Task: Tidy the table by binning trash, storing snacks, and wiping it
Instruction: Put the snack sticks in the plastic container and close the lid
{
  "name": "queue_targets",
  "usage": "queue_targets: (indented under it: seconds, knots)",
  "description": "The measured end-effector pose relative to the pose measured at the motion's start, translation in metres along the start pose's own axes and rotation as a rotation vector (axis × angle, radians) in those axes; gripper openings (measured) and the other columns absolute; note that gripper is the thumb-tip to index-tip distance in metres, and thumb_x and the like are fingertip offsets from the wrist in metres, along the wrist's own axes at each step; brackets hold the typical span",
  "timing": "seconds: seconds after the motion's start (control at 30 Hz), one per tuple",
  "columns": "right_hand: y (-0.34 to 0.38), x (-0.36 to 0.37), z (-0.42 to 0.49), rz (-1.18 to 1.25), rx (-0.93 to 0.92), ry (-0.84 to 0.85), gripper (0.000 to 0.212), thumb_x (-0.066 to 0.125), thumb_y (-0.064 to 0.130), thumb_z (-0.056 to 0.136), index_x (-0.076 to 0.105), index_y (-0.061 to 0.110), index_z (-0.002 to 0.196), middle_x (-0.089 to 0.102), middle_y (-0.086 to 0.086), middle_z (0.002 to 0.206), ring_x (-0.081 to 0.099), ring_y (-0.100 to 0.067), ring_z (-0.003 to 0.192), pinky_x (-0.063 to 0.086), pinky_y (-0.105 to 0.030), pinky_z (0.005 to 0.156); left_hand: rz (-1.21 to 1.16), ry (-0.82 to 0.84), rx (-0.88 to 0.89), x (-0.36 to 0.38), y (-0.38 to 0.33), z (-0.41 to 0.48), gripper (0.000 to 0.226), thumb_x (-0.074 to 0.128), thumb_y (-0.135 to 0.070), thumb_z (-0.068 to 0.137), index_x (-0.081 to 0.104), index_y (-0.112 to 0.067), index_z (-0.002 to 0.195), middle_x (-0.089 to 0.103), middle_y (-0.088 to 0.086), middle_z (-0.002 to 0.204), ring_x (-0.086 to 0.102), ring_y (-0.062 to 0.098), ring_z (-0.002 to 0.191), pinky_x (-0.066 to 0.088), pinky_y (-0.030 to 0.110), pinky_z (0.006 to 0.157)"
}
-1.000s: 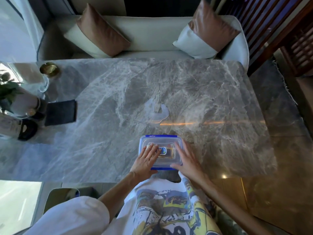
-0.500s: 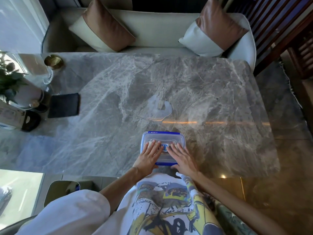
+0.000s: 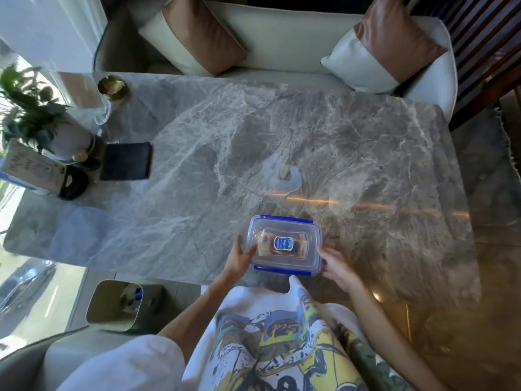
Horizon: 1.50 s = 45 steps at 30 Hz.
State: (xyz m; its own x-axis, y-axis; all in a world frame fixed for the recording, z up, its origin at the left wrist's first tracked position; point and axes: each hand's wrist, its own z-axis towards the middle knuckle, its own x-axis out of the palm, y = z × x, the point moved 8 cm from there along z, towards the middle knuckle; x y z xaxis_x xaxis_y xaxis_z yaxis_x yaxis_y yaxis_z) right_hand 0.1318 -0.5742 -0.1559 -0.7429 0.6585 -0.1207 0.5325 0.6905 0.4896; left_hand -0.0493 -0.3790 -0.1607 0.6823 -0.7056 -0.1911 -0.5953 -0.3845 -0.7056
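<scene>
A clear snack container point(image 3: 284, 245) with a blue-rimmed lid sits on the grey marble table point(image 3: 174, 210) near its front edge. A packaged snack with a blue label shows through the lid. My left hand point(image 3: 240, 259) grips the container's left end, thumb over the lid's edge. My right hand point(image 3: 337, 268) is at the right end, with relaxed fingers touching the side.
A trash bin point(image 3: 115, 304) with rubbish in it stands on the floor at the front left. A black cloth point(image 3: 125, 161), a potted plant point(image 3: 31, 108), a tissue box point(image 3: 31, 167) and a gold bowl point(image 3: 112, 86) crowd the table's left end. A wet smear point(image 3: 284, 176) marks the middle.
Both hands have slid off the top of the lid to the container's left and right ends. The container has turned slightly.
</scene>
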Motion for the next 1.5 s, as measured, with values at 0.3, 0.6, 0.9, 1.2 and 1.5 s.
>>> queue_targets:
  seconds: [0.3, 0.6, 0.9, 1.2, 1.5]
  knots:
    - [0.024, 0.046, -0.011, -0.049, -0.013, -0.072, 0.051, 0.066, 0.019, 0.09, 0.048, 0.01, 0.136, 0.069, -0.01, 0.114, 0.065, -0.024, 0.104, 0.049, -0.043, 0.097, -0.108, 0.068, -0.088, -0.05, 0.006, 0.013, 0.02, 0.048, 0.002, 0.096, 0.057, -0.015, 0.09, 0.057, 0.006, 0.076, 0.052, 0.011, 0.054, 0.043, 0.024, 0.046]
    - [0.091, 0.275, -0.026, -0.185, -0.023, 0.082, 0.058, 0.074, 0.01, 0.084, 0.045, 0.0, 0.133, 0.066, -0.023, 0.122, 0.066, -0.033, 0.107, 0.054, -0.043, 0.093, -0.16, -0.129, -0.084, -0.289, 0.029, 0.013, 0.026, 0.055, -0.012, 0.078, 0.055, -0.003, 0.102, 0.052, 0.004, 0.075, 0.043, 0.015, 0.057, 0.039, 0.015, 0.037]
    - [0.111, 0.545, -0.035, -0.369, 0.019, 0.3, 0.047, 0.07, 0.008, 0.087, 0.049, -0.005, 0.128, 0.064, -0.024, 0.124, 0.063, -0.034, 0.113, 0.05, -0.046, 0.102, -0.173, -0.41, -0.105, -0.541, 0.078, 0.001, 0.048, 0.052, -0.022, 0.073, 0.063, 0.011, 0.107, 0.066, 0.028, 0.1, 0.062, 0.035, 0.092, 0.05, 0.055, 0.087]
    - [0.135, 0.68, -0.047, -0.352, 0.0, 0.349, 0.041, 0.06, 0.004, 0.093, 0.045, -0.006, 0.13, 0.062, -0.025, 0.127, 0.06, -0.037, 0.119, 0.048, -0.05, 0.104, -0.204, -0.514, -0.038, -0.663, 0.084, 0.012, 0.039, 0.06, -0.008, 0.083, 0.063, 0.008, 0.118, 0.068, 0.025, 0.108, 0.066, 0.036, 0.1, 0.051, 0.058, 0.093]
    - [0.133, 0.685, -0.039, -0.398, 0.08, 0.35, 0.026, 0.062, 0.011, 0.093, 0.052, 0.005, 0.116, 0.054, -0.021, 0.139, 0.055, -0.034, 0.126, 0.046, -0.048, 0.107, -0.247, -0.584, -0.135, -0.663, 0.099, 0.036, 0.044, 0.047, -0.013, 0.097, 0.048, -0.007, 0.14, 0.054, 0.017, 0.141, 0.057, 0.034, 0.124, 0.048, 0.053, 0.103]
